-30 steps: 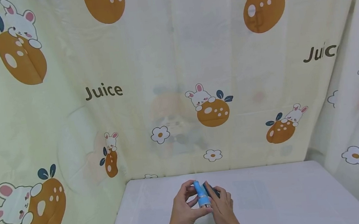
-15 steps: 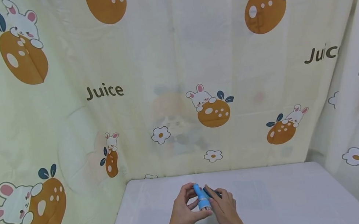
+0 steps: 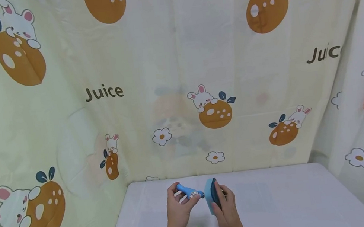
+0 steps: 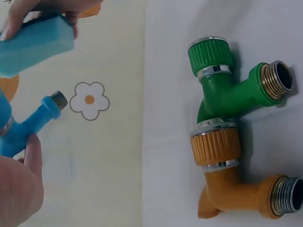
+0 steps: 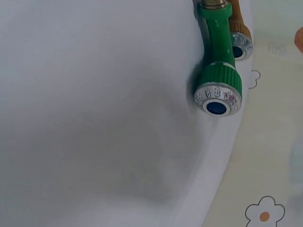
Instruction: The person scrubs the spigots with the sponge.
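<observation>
A blue plastic tap is held up over the table in my left hand, between thumb and fingers. It lies slanted, its threaded metal end toward the right; that end also shows on the blue tap in the left wrist view. My right hand grips a sponge, pale blue on one side and dark on the other. The pale face is turned toward the tap's threaded end, close beside it. In the left wrist view a gap separates the sponge from the tap. Neither hand shows in the right wrist view.
On the white table, near its front edge, lie a green tap and an orange tap, side by side with threaded ends pointing the same way. A patterned curtain hangs behind the table and along both sides.
The blue tap has swung from nearly upright to a slant and shifted left. The sponge has come away from its side and turned, so its pale face shows. My hands are slightly farther apart.
</observation>
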A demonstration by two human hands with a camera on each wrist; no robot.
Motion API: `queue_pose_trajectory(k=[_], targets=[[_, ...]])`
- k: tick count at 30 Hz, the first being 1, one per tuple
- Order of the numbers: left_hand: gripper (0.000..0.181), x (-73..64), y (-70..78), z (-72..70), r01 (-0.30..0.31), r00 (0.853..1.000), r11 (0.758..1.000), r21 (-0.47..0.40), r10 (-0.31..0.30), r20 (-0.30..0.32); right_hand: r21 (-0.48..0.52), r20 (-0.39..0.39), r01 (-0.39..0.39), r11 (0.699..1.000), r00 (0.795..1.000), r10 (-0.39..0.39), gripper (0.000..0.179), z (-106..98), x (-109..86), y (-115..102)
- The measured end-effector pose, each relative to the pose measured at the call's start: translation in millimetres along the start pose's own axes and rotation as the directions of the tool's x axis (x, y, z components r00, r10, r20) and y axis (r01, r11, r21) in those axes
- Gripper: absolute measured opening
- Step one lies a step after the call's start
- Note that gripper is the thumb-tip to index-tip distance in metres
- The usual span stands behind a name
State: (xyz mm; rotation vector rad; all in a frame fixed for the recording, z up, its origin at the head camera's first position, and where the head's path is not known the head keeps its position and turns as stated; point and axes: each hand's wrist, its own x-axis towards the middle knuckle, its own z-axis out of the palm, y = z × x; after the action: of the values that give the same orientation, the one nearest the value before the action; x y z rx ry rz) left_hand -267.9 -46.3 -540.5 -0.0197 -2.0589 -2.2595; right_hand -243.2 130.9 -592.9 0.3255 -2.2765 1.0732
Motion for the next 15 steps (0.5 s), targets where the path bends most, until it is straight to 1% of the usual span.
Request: queue_pose_trajectory(k=[1,3,4,6,8,9,12,15], targets=[[0.090,0.1,0.4,-0.1,0.011,1.000,1.000,-0.002,-0.011,-0.027,-0.022,-0.012,0.062,0.998,0.998,-0.063,0.070,0.4,-2.1,-1.6],[0.089,0.2,1.2,0.5,0.023,0.998,1.000,-0.002,-0.023,-0.060,-0.077,-0.025,0.172,0.982,0.984,-0.174,0.074,2.5,-5.3,-2.9],[0.090,0.3,1.1,1.1,0.027,0.997,1.000,0.000,-0.027,-0.069,-0.099,-0.023,0.216,0.971,0.975,-0.219,0.074,3.8,-6.1,-3.4],[0.090,0.1,0.5,3.1,0.033,0.997,0.999,-0.001,-0.033,-0.070,-0.118,-0.014,0.271,0.955,0.961,-0.275,0.074,7.0,-6.8,-3.9],[0.088,0.3,0.1,4.5,0.043,0.998,0.999,0.007,-0.043,-0.050,-0.129,-0.006,0.301,0.945,0.953,-0.304,0.073,9.7,-6.5,-3.5],[0.087,0.3,0.0,4.6,0.049,0.998,0.998,0.026,-0.048,-0.034,-0.140,-0.008,0.307,0.941,0.950,-0.311,0.072,10.4,-6.1,-3.6],[0.076,-0.1,0.4,1.4,0.071,0.997,0.990,0.124,-0.075,0.030,-0.165,-0.018,0.299,0.940,0.952,-0.306,0.071,9.5,-4.6,-4.5],[0.063,0.1,0.8,-4.7,0.091,0.986,0.970,0.225,-0.120,0.118,-0.186,-0.015,0.295,0.937,0.953,-0.303,0.070,6.4,-1.8,-5.6]])
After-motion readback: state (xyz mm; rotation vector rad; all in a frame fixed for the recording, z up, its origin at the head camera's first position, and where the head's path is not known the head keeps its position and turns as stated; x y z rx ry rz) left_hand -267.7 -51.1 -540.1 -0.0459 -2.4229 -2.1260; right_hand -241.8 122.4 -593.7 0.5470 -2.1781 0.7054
